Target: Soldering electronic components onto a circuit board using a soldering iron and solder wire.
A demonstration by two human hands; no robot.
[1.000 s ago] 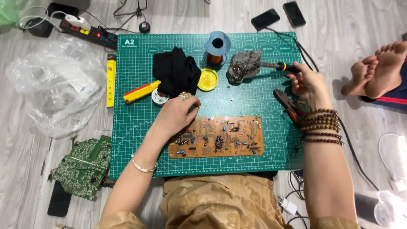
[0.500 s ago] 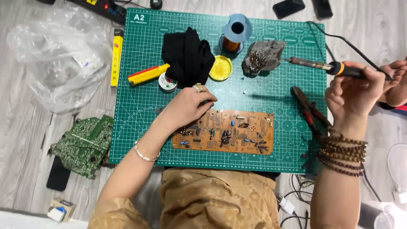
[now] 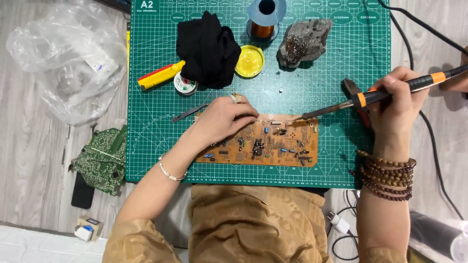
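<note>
An orange-brown circuit board (image 3: pixel 273 146) with small components lies on a green cutting mat (image 3: pixel 156 126). My left hand (image 3: pixel 222 119) rests on the board's left end, fingers bent, a ring on one finger; it seems to pinch metal tweezers (image 3: pixel 187 112) that stick out to the left. My right hand (image 3: pixel 397 104) grips a black and orange soldering iron (image 3: pixel 370 97). Its metal tip touches the board's upper edge near the middle. Beaded bracelets circle my right wrist.
On the mat's far side lie a black cloth (image 3: pixel 209 48), a yellow round tin (image 3: pixel 249 61), a solder spool (image 3: pixel 263 19), a grey lump of cleaning wool (image 3: pixel 302 41), a yellow-red tool (image 3: pixel 161 74) and pliers (image 3: pixel 353 95). A plastic bag (image 3: pixel 63 63) and green circuit board (image 3: pixel 102 158) lie left.
My right hand brought the soldering iron down from the mat's far right side to the board's top edge. My left hand stayed on the board. The camera moved closer.
</note>
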